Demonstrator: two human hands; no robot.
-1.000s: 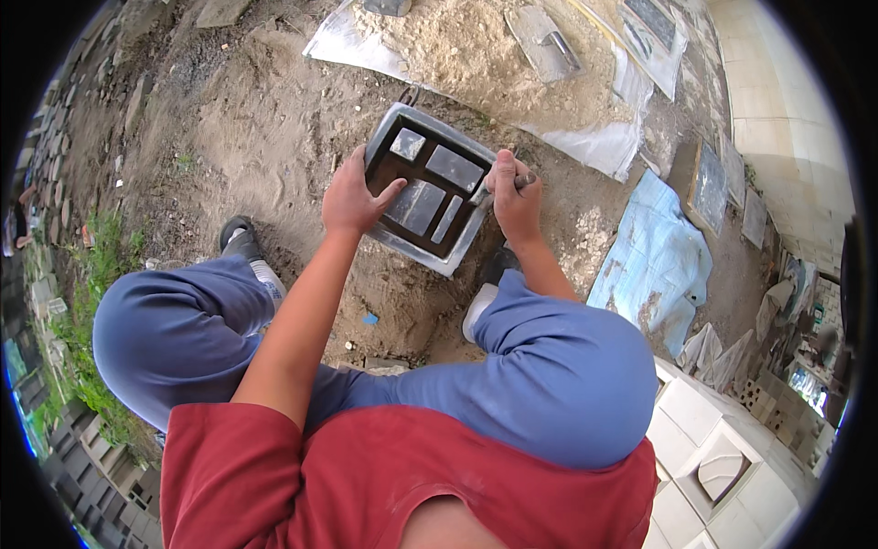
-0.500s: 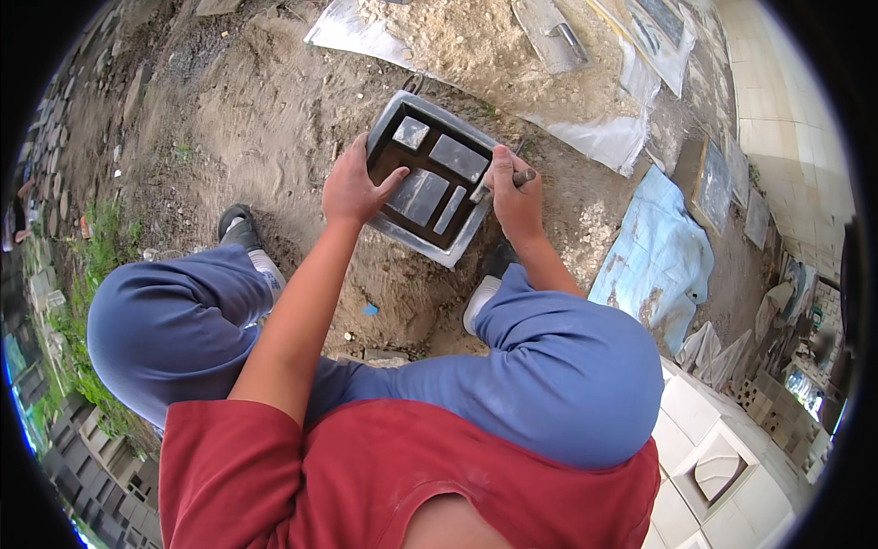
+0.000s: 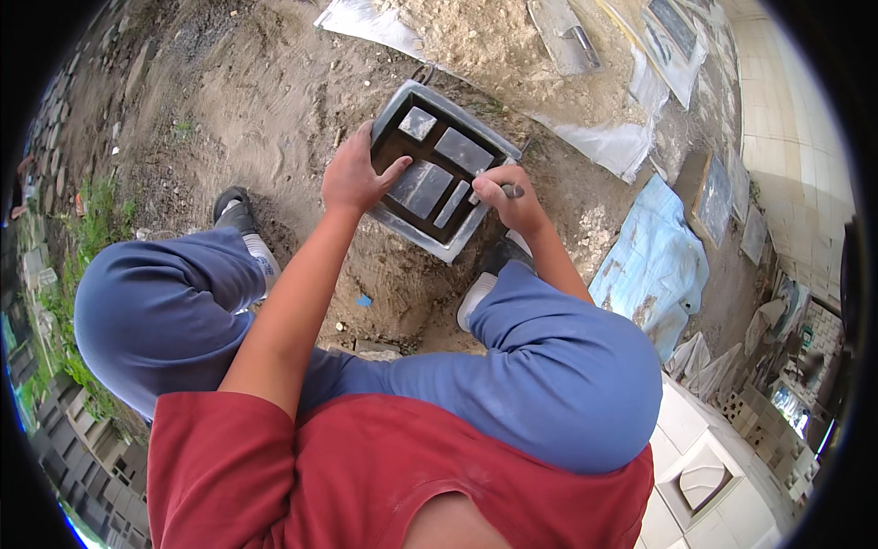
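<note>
The tray (image 3: 416, 231), grey-rimmed and set at a slant, is lying in front of the person, ahead of the two feet, though I'm not seeing enough to tell whether its underside is touching the ground (image 3: 274, 137). Inside it, four flat-topped blocks are standing apart, with brown channels running between them: a small square one, two wider ones and a narrow strip toward the near right. The left hand (image 3: 350, 174) is gripping the left rim, its fingers wrapping the outer side, mostly hidden from me, while its thumb is reaching inward over the tray. The right hand (image 3: 517, 201) is closing its fingers around the handle of a tool (image 3: 514, 191), whose tip is pointing at the right side, near the narrow strip. A wire loop (image 3: 423, 73) is poking out by the far corner. Beyond, a heap of sand (image 3: 476, 37) is covering part of a white sheet (image 3: 594, 151), and a flat trowel (image 3: 564, 41) is resting on it. Off to the right, a blue sheet (image 3: 654, 256) is lying crumpled, and nearer the person, white blocks (image 3: 677, 439) are forming a stack.
</note>
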